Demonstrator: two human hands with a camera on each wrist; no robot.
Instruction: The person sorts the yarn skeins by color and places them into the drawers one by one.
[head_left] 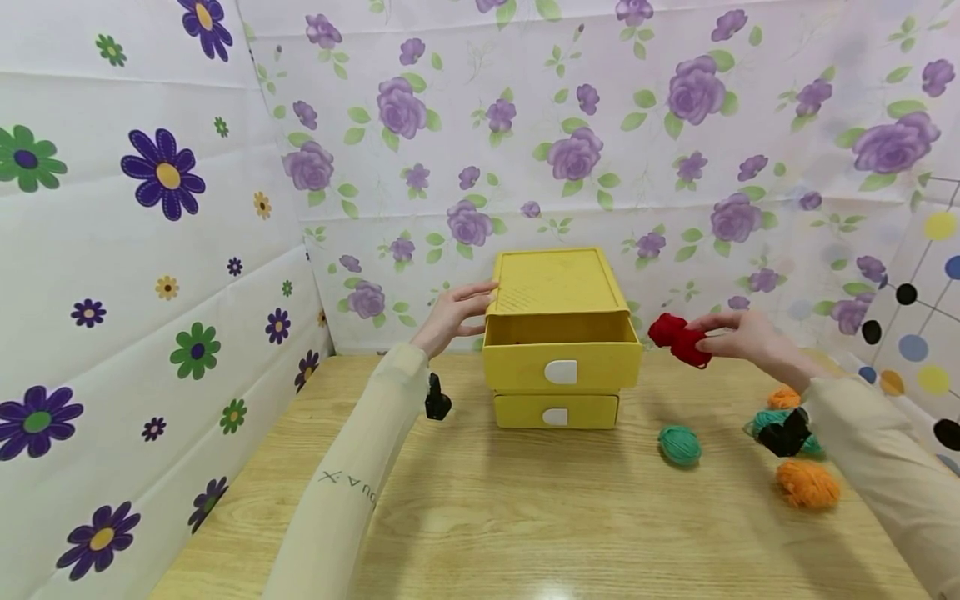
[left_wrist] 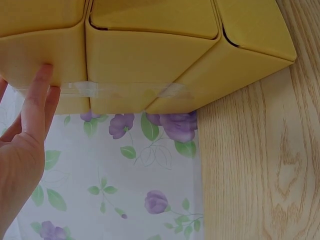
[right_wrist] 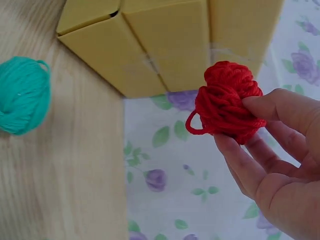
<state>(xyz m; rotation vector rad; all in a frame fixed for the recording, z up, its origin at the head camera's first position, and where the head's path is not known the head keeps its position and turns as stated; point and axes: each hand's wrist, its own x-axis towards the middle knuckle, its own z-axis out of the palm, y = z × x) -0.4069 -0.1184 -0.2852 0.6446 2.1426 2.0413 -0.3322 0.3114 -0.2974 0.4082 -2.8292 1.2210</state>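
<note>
A yellow drawer box (head_left: 558, 283) stands on the table against the flowered cloth. Its upper drawer (head_left: 517, 367) is pulled partly out, while the lower drawer (head_left: 513, 411) sits closed. With fairly straight fingers, my left hand (head_left: 456, 315) touches the box's left side near the top; the left wrist view shows a fingertip on the yellow panel (left_wrist: 145, 57). My right hand (head_left: 738, 335) pinches a red yarn ball (right_wrist: 227, 102) between thumb and fingers, in the air to the right of the box. The yarn bulges in two lobes, and a loose loop hangs from it.
A green yarn ball (head_left: 680, 446) lies in front of the box, to its right. Farther right are an orange yarn ball (head_left: 807, 484), another orange one (head_left: 784, 397) and green yarn (head_left: 812, 446) partly behind the right wrist camera. Patterned cloth walls (head_left: 247, 167) enclose the table.
</note>
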